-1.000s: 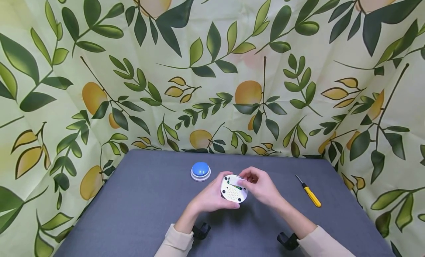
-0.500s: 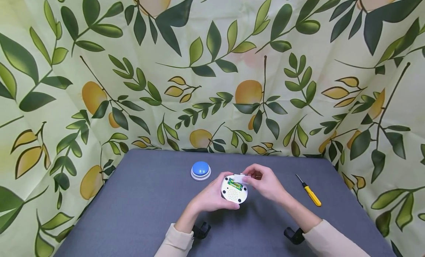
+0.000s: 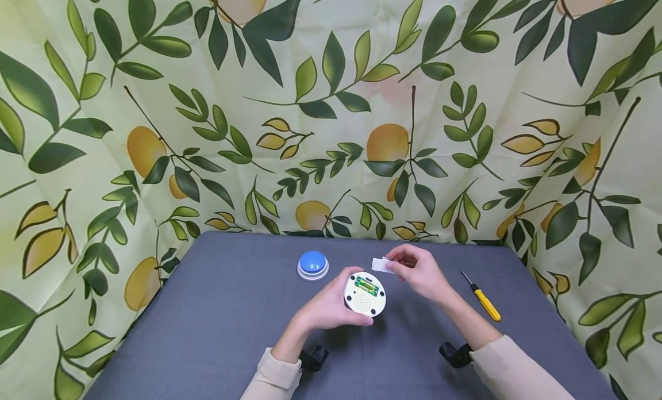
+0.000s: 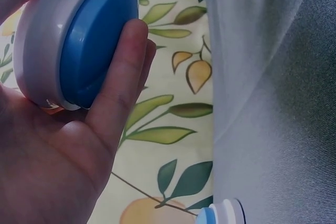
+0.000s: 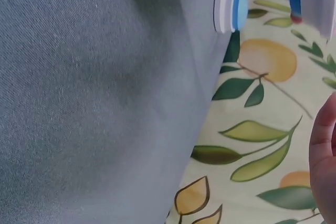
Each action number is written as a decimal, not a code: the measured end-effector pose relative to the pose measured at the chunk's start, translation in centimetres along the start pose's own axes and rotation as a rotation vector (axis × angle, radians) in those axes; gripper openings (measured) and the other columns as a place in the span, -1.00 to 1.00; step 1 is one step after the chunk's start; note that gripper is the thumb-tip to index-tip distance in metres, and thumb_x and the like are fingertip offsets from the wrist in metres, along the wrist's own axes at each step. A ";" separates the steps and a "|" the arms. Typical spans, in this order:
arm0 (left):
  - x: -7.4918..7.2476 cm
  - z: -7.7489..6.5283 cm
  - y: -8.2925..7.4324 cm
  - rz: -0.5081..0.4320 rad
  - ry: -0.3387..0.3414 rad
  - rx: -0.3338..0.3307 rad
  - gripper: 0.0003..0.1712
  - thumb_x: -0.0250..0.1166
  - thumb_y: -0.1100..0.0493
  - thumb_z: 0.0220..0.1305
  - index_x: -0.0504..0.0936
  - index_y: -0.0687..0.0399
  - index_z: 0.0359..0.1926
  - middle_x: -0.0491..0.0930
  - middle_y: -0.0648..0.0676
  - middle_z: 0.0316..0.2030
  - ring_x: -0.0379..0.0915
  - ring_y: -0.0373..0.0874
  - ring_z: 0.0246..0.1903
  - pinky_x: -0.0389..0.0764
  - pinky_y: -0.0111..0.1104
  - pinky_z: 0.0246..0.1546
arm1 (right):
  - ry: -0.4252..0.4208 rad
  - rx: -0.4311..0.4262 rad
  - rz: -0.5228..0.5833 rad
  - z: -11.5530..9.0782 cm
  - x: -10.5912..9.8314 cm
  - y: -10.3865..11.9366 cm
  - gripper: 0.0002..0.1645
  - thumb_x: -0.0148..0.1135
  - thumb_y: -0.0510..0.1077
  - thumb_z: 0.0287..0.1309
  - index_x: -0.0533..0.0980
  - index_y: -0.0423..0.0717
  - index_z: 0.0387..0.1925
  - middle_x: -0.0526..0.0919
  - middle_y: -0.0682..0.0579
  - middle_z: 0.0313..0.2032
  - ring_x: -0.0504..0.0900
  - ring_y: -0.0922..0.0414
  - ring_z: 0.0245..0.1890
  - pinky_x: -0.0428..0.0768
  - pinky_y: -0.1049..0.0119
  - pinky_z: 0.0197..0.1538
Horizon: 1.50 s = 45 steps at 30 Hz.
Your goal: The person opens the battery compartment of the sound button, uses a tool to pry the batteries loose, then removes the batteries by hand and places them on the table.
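Note:
My left hand (image 3: 333, 305) grips a round white push button (image 3: 364, 302) with its underside turned up; its blue dome (image 4: 97, 43) shows in the left wrist view, fingers lying along it. On that underside a battery compartment (image 3: 366, 285) lies uncovered, with green batteries inside, among dark round feet and a patch of small holes. Above and right of the button, my right hand (image 3: 418, 273) pinches a small white battery cover (image 3: 381, 265) between thumb and fingers, apart from the button. The right wrist view catches only part of this hand's fingers at its right edge.
A second blue-topped button (image 3: 312, 266) stands dome up on the grey table (image 3: 233, 319), behind my left hand. To the right lies a screwdriver (image 3: 482, 297) with a yellow handle. A leaf-and-fruit patterned cloth (image 3: 331, 130) rises along the table's back and sides.
My right hand has lifted the cover off the button's underside and drawn it up and right, uncovering the batteries. The left hand and its button have stayed nearly still.

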<state>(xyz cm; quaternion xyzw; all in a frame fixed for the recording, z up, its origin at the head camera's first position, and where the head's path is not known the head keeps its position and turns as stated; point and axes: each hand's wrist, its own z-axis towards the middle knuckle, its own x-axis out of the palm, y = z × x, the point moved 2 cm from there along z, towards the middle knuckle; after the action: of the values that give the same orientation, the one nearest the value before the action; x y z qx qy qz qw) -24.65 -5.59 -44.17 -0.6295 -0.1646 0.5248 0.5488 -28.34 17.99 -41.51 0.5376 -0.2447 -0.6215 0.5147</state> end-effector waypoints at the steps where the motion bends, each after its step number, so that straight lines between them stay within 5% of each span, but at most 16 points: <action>1: 0.0 0.0 -0.1 0.000 -0.002 -0.001 0.13 0.68 0.00 -0.13 0.25 -0.03 0.42 0.53 -0.12 0.01 0.49 -0.24 -0.06 0.46 -0.32 0.06 | -0.010 0.003 -0.002 0.2 -0.2 -0.2 -0.82 0.42 -0.24 0.22 0.63 -0.17 -0.15 0.66 -0.06 -0.33 0.57 0.04 -0.51 0.59 0.24 -0.43; 9: -0.1 0.1 -0.1 0.016 -0.006 -0.005 0.14 0.68 -0.01 -0.14 0.25 -0.03 0.44 0.52 -0.11 0.03 0.48 -0.24 -0.04 0.45 -0.32 0.07 | -0.079 0.021 -0.014 1.0 -1.4 -0.1 -0.80 0.35 -0.35 0.26 0.61 -0.35 -0.10 0.60 -0.20 -0.33 0.53 0.00 -0.54 0.54 0.33 -0.45; 19: 0.0 -0.1 -0.1 0.034 0.006 -0.023 0.14 0.68 -0.03 -0.15 0.26 -0.08 0.43 0.53 -0.11 0.00 0.47 -0.24 -0.04 0.45 -0.32 0.06 | -0.118 0.032 0.001 2.2 -2.2 -4.2 -0.81 0.36 -0.28 0.27 0.63 -0.29 -0.11 0.64 -0.16 -0.29 0.50 0.10 -0.53 0.55 0.30 -0.47; 29: -0.2 -0.1 0.0 0.047 0.005 -0.013 0.14 0.69 -0.03 -0.16 0.27 -0.07 0.43 0.53 -0.10 0.00 0.47 -0.24 -0.03 0.45 -0.32 0.07 | -0.123 0.134 -0.004 3.0 -1.5 -7.8 -0.82 0.36 -0.30 0.27 0.62 -0.34 -0.13 0.60 -0.08 -0.39 0.44 0.16 -0.56 0.46 0.34 -0.52; 39: -0.2 -0.2 -0.1 0.059 0.010 -0.016 0.15 0.69 -0.03 -0.17 0.27 -0.09 0.43 0.53 -0.10 -0.01 0.47 -0.24 -0.04 0.45 -0.32 0.08 | -0.127 0.216 -0.065 3.0 -0.6 -10.0 -0.87 0.32 -0.33 0.28 0.62 -0.32 -0.16 0.60 -0.07 -0.39 0.53 -0.10 -0.43 0.51 0.32 -0.51; 45: -0.2 -0.2 0.1 0.064 0.007 -0.015 0.15 0.69 -0.04 -0.17 0.27 -0.09 0.43 0.52 -0.09 0.01 0.47 -0.24 -0.03 0.44 -0.31 0.09 | -0.116 0.225 -0.089 3.0 -0.5 -11.0 -0.91 0.31 -0.36 0.26 0.61 -0.34 -0.21 0.56 -0.05 -0.44 0.49 0.05 -0.52 0.49 0.34 -0.53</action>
<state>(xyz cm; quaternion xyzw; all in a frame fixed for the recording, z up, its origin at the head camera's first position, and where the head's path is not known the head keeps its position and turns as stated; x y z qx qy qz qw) -24.58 -5.89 -44.16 -0.6404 -0.1465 0.5385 0.5277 -35.35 21.56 -49.86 0.5655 -0.3180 -0.6424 0.4078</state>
